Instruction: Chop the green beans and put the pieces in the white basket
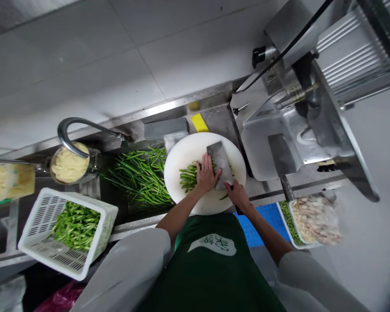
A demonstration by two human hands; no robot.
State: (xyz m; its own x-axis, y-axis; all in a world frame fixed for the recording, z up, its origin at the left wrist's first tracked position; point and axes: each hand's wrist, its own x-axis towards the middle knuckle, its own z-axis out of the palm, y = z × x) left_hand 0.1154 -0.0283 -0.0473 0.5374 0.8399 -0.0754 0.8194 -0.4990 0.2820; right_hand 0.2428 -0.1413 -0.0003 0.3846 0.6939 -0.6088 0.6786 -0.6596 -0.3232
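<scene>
A round white cutting board (182,151) lies across the edge of the sink. My left hand (206,175) presses down on a bunch of thin green pods (188,177), its fingers bent over them and close to the blade. My right hand (237,193) grips the handle of a cleaver (220,162), whose broad blade lies beside my left fingertips at the bunch's right end. A few green bits show around the blade. The pods under my left palm are hidden. More long green pods (143,177) fill the sink to the left.
At left stand a white slotted basket (42,242) with cut green pieces (76,226) and a pot of pale slices (69,164) beneath a curved faucet (63,130). A metal slicing machine (263,147) stands right. Below it, a white tray (290,229) holds food beside a bag (318,216).
</scene>
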